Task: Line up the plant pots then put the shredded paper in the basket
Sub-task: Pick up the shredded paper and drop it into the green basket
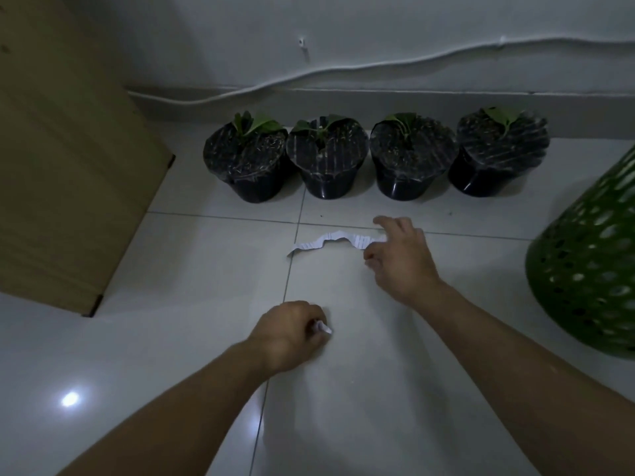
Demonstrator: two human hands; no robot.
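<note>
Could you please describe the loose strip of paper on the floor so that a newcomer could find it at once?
Find the row of four black pots along the wall, then look at the tiled floor just in front of the two middle ones. The paper strip lies there, its right end at the right hand. It is long, white and wavy, unlike the small crumpled scrap gripped in the left hand.

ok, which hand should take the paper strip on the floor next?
Right. The right hand is already at the paper strip, fingers open at its end, and is nearer the green basket. The left hand already grips a paper scrap.
</note>
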